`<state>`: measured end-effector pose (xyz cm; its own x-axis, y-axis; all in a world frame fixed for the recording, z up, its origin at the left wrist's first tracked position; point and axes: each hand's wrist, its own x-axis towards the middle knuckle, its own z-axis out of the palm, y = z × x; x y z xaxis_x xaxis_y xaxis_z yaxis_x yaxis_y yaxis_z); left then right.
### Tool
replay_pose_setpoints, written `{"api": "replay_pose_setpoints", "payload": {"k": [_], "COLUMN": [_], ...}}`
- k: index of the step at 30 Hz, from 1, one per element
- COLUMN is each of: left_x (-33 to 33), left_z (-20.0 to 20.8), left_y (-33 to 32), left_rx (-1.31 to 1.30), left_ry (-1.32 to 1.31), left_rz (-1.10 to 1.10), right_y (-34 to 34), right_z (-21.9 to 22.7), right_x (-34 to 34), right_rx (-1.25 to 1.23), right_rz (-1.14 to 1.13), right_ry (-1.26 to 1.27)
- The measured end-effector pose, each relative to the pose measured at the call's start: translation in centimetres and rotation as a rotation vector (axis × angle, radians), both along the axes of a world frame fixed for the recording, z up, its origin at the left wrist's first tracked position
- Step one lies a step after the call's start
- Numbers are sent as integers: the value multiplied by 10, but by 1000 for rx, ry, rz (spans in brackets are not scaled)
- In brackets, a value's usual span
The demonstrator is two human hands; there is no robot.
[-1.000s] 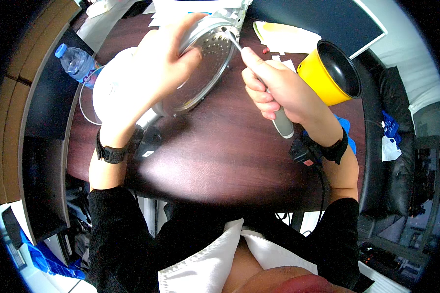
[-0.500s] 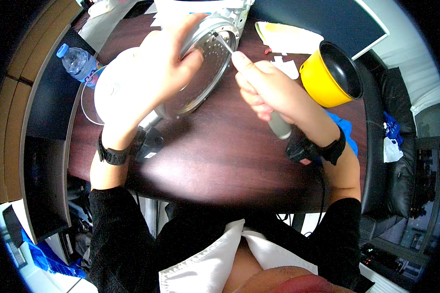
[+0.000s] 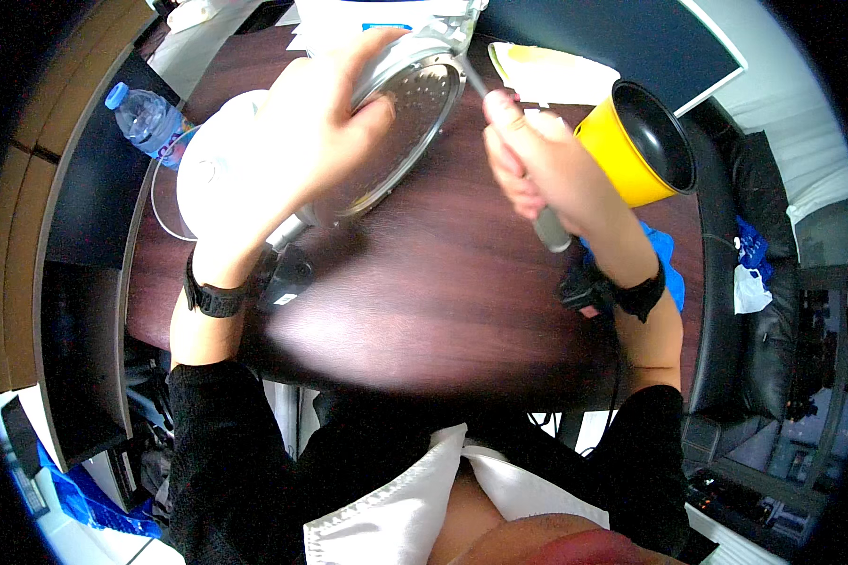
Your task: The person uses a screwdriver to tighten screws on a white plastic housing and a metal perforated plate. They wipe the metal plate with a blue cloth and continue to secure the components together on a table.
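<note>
A white rice cooker (image 3: 207,174), washed out by glare, lies at the left of the table with its round lid (image 3: 422,108) raised toward me. The lid's metal inner face has small holes and a shiny rim. My left hand (image 3: 325,122) grips the lid's edge, its thumb on the inner face and its fingers over the back. My right hand (image 3: 537,155) is closed around the grey handle of a screwdriver (image 3: 552,231). Its thin metal shaft reaches the lid's upper right rim; whether the tip touches is too small to tell.
A yellow pot with a black inside (image 3: 622,155) lies tilted beside my right forearm. Behind it is a pale yellow cloth (image 3: 551,75). A plastic water bottle (image 3: 151,122) stands at the far left, a white container (image 3: 386,14) at the back. Blue cloth (image 3: 664,254) is at the right.
My right hand has moved to the right with the screwdriver, whose tip has gone from the lid's inner face to its upper right rim. My left hand keeps its hold.
</note>
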<state>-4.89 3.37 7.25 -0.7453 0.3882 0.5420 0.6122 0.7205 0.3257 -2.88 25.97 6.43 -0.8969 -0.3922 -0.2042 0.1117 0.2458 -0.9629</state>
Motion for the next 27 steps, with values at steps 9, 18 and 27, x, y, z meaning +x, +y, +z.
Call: {"api": "replay_pose_setpoints", "payload": {"k": [9, 18, 27], "left_x": [2, 5, 2], "left_z": [0, 6, 0], "left_y": [-1, 1, -1], "left_rx": [6, 25, 8], "left_ry": [9, -70, 16], "left_rz": [46, 25, 36], "right_y": [-21, -28, -26], "right_z": [-14, -11, -18], "right_x": [4, 8, 8], "right_rx": [-210, -213, -246], "right_rz": [40, 39, 53], "right_ry": [-280, -314, -274]}}
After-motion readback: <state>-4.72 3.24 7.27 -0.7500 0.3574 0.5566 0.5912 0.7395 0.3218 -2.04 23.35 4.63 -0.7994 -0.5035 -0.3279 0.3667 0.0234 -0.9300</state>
